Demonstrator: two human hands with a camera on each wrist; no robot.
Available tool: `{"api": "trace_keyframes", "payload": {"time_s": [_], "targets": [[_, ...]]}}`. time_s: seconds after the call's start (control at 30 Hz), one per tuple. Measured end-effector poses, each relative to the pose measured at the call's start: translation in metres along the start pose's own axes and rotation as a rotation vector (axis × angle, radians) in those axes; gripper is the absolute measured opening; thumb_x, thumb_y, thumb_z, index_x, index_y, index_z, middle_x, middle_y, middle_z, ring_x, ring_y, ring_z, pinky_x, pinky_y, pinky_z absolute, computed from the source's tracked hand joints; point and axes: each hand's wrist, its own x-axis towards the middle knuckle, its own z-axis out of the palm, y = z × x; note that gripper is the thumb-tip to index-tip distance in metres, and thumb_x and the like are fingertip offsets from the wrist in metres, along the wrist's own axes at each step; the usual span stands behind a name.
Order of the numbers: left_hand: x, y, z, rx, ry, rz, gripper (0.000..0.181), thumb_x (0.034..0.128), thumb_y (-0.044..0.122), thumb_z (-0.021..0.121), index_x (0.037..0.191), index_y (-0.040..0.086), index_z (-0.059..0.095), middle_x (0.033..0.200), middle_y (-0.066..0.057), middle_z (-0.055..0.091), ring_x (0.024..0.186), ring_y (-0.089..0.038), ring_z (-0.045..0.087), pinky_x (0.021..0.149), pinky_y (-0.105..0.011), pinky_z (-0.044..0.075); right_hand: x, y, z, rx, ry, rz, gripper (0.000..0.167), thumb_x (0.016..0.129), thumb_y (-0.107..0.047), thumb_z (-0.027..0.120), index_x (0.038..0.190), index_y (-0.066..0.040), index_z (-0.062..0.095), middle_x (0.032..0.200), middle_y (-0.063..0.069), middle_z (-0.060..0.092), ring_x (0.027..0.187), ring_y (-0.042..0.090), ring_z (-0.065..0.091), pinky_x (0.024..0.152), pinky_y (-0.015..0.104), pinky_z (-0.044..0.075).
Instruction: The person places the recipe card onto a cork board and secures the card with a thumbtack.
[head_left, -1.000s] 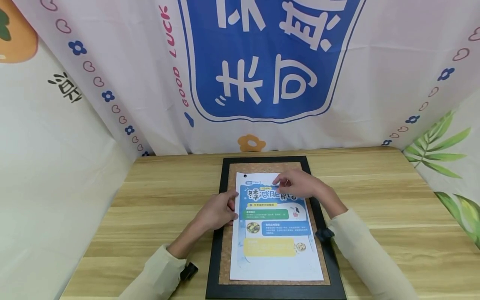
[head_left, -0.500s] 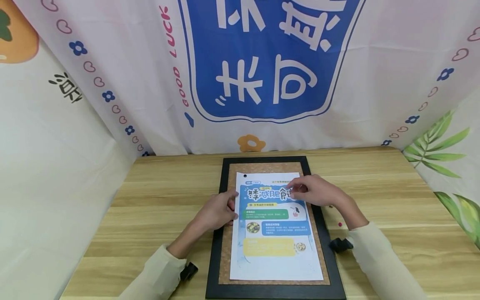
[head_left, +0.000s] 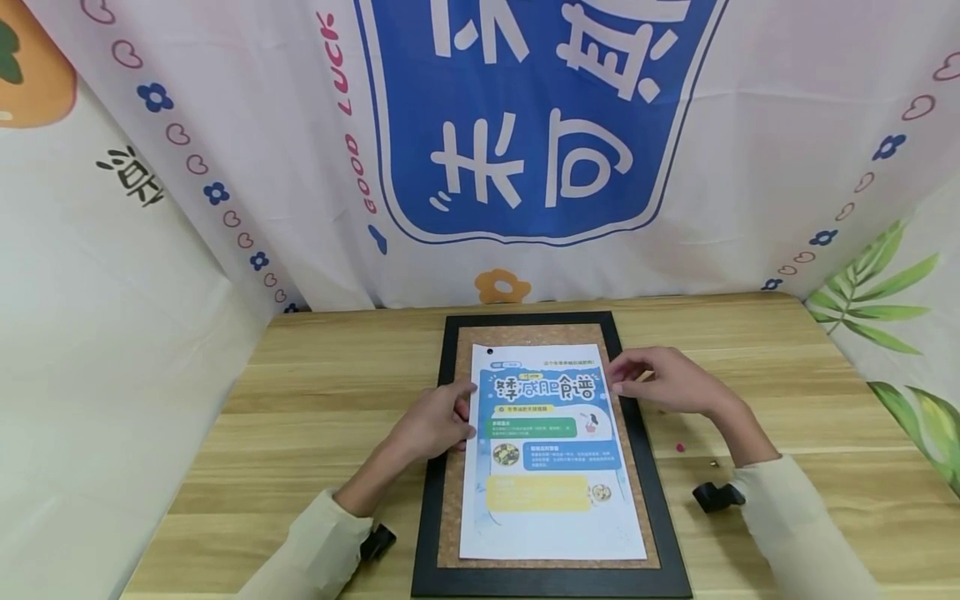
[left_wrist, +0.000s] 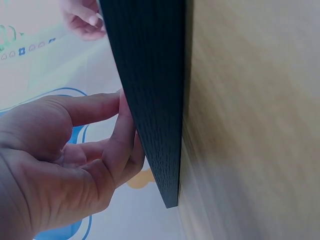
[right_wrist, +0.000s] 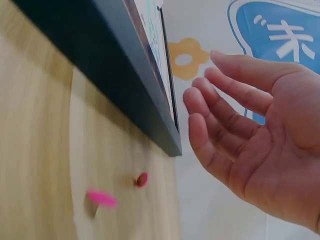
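A printed sheet of paper (head_left: 551, 533) with a blue heading and coloured boxes lies on a cork board (head_left: 495, 335) in a black frame (head_left: 427, 533). A small round black pushpin (head_left: 491, 352) sits at the sheet's upper left corner. My left hand (head_left: 433, 421) touches the sheet's left edge; in the left wrist view its fingertips are hidden behind the frame's side. At the sheet's upper right edge hovers my right hand (head_left: 663, 379), its fingers loosely bent. The right wrist view shows nothing between that hand's thumb and fingers (right_wrist: 215, 145).
On the table right of the frame lie a pink pushpin (right_wrist: 102, 198) and a red pushpin (right_wrist: 142, 179). Another small brass-coloured piece (head_left: 714, 463) is near the right wrist's black strap (head_left: 718, 497). A printed cloth (head_left: 322, 250) hangs behind the wooden table (head_left: 337, 367).
My right hand has moved right from over the sheet's heading to its right edge, uncovering the heading and the pins on the table. My left hand has stayed in place.
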Motion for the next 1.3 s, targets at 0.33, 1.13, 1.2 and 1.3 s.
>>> {"api": "trace_keyframes", "payload": {"time_s": [0.33,1.13,1.2,1.3], "targets": [[0.001,0.0,0.001,0.002,-0.002,-0.001,0.068,0.0917,-0.011,0.075,0.155,-0.003,0.051,0.094,-0.011,0.062,0.066,-0.017,0.066,0.058,-0.028,0.06,-0.02,0.021,-0.012,0.061,0.032,0.055,0.022,0.101,-0.012,0.072,0.122,-0.004,0.073,0.109,0.005,0.074,0.1,0.02,0.066,0.083,0.025,0.058],[0.0,0.001,0.0,0.003,-0.009,0.001,0.069,0.092,-0.01,0.075,0.155,-0.003,0.051,0.094,-0.011,0.061,0.066,-0.017,0.066,0.057,-0.026,0.058,-0.046,0.046,-0.018,0.023,-0.018,0.101,0.02,0.099,-0.009,0.073,0.118,-0.006,0.075,0.11,0.004,0.075,0.098,0.014,0.067,0.086,0.024,0.058],[0.0,0.001,0.0,0.004,-0.009,-0.002,0.069,0.092,-0.011,0.075,0.156,-0.002,0.05,0.094,-0.011,0.061,0.066,-0.017,0.066,0.057,-0.025,0.058,-0.046,0.047,-0.018,0.022,-0.022,0.104,0.022,0.098,-0.007,0.072,0.12,-0.006,0.074,0.111,0.004,0.075,0.1,0.015,0.067,0.086,0.023,0.058],[0.0,0.0,-0.001,0.002,-0.01,-0.004,0.069,0.0918,-0.011,0.075,0.156,-0.002,0.05,0.093,-0.011,0.06,0.066,-0.018,0.066,0.057,-0.025,0.057,-0.044,0.049,-0.018,0.018,-0.03,0.108,0.024,0.098,-0.008,0.073,0.121,-0.006,0.074,0.112,0.005,0.075,0.103,0.017,0.067,0.087,0.023,0.057]]}}
